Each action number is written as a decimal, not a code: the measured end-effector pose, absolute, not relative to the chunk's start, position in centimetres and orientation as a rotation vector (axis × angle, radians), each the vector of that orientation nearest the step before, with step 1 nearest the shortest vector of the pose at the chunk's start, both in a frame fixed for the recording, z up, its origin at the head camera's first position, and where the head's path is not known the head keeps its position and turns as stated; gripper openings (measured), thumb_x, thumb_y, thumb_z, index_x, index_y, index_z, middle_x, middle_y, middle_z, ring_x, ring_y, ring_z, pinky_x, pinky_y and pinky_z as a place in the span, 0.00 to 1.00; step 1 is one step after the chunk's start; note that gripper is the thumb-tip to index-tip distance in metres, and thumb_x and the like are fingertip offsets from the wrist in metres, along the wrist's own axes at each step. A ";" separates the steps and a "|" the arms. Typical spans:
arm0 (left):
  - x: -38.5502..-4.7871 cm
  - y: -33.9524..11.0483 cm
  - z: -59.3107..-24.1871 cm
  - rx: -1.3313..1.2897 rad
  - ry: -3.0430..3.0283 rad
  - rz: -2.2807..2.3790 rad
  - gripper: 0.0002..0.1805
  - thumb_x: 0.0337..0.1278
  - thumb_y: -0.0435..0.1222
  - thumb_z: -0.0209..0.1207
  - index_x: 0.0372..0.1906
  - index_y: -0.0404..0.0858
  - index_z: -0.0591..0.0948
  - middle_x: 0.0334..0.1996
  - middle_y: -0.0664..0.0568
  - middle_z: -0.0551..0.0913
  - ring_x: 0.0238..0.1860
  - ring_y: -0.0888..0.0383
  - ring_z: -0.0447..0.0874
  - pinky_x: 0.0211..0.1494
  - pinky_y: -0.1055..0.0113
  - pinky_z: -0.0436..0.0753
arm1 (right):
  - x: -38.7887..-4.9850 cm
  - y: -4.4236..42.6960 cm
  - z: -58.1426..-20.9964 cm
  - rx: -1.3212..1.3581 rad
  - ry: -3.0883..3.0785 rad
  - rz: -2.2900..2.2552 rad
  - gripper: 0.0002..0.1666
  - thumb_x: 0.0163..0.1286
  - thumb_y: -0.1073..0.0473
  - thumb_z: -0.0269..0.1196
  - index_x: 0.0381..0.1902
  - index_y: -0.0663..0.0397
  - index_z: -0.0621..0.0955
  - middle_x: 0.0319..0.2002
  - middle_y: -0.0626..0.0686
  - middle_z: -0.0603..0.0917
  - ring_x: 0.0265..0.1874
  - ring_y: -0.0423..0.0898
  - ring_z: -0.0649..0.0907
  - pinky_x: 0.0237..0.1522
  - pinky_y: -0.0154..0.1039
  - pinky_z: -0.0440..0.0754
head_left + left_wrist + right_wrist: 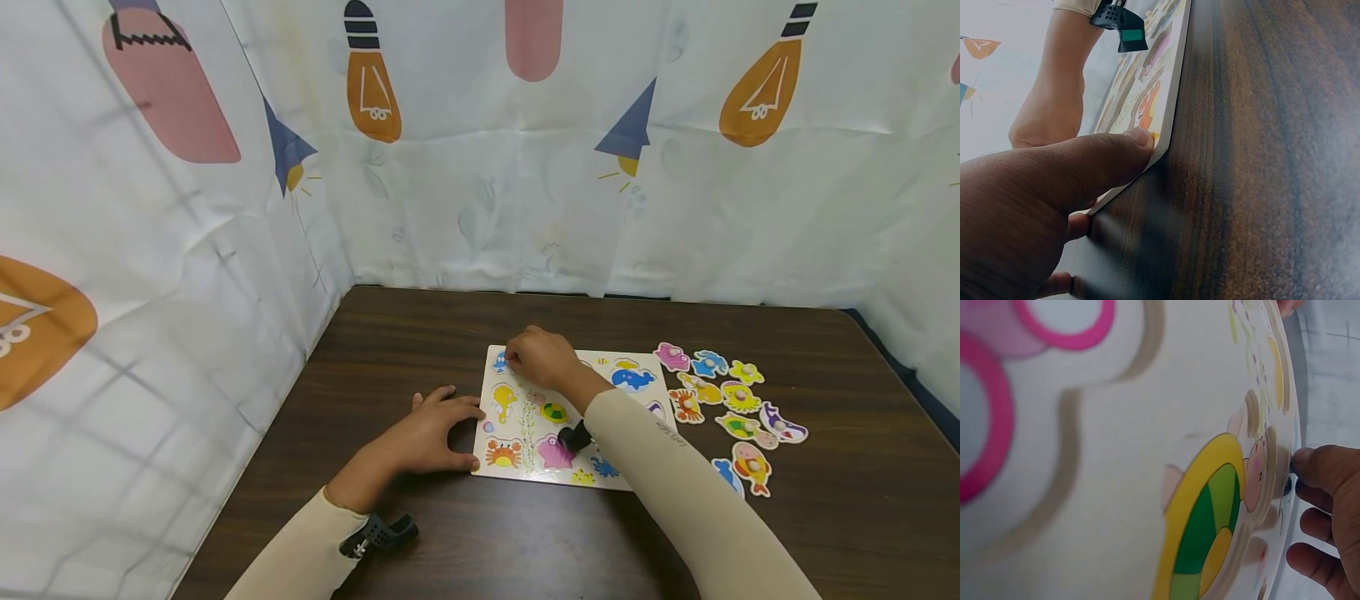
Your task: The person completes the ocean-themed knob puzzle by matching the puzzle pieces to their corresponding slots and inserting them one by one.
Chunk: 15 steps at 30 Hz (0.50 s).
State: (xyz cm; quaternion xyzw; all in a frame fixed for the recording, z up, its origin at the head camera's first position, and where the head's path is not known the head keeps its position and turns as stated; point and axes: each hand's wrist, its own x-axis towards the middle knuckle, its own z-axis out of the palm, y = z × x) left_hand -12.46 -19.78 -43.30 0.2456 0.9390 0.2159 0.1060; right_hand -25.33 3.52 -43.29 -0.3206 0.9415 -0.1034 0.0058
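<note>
A white puzzle board (525, 478) with sea-animal pictures lies on the table. My left hand (429, 435) is at its left edge, fingers spread; in the left wrist view the thumb (1116, 156) presses the corner beside the crab picture (1149, 107). At the board's far left corner, my right hand (546, 358) has its fingertips down at a small blue piece (500, 362). The right wrist view shows the thumb and fingers of my right hand (1329, 512) bent around something dark blue at the board, mostly hidden, beyond the turtle picture (1204, 525).
Several loose animal pieces lie right of the board, among them a pink one (672, 357), a yellow star (747, 372) and a crab (686, 406). A blue piece (726, 475) is partly behind my right sleeve. A patterned white curtain (480, 208) hangs behind the brown table (420, 333).
</note>
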 end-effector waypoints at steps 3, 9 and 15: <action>-12.5 -19.7 -43.4 0.725 2.769 0.636 0.34 0.49 0.53 0.76 0.64 0.52 0.81 0.71 0.55 0.73 0.77 0.34 0.54 0.65 0.18 0.46 | -25.2 3.9 -43.2 -0.997 2.942 -0.325 0.11 0.75 0.51 0.65 0.50 0.43 0.88 0.46 0.43 0.86 0.48 0.44 0.79 0.47 0.46 0.82; -12.6 -19.7 -43.5 0.721 2.769 0.636 0.34 0.49 0.53 0.76 0.64 0.52 0.81 0.71 0.56 0.73 0.77 0.35 0.54 0.64 0.18 0.46 | -24.8 4.9 -42.9 -0.953 2.921 -0.340 0.15 0.73 0.48 0.66 0.55 0.42 0.87 0.51 0.44 0.86 0.52 0.44 0.79 0.51 0.47 0.82; -12.6 -19.8 -43.5 0.718 2.769 0.620 0.34 0.49 0.53 0.76 0.64 0.52 0.81 0.71 0.55 0.73 0.77 0.35 0.54 0.65 0.18 0.46 | -24.2 6.3 -42.5 -0.940 2.920 -0.353 0.17 0.72 0.49 0.68 0.55 0.44 0.86 0.52 0.46 0.85 0.56 0.46 0.79 0.51 0.50 0.82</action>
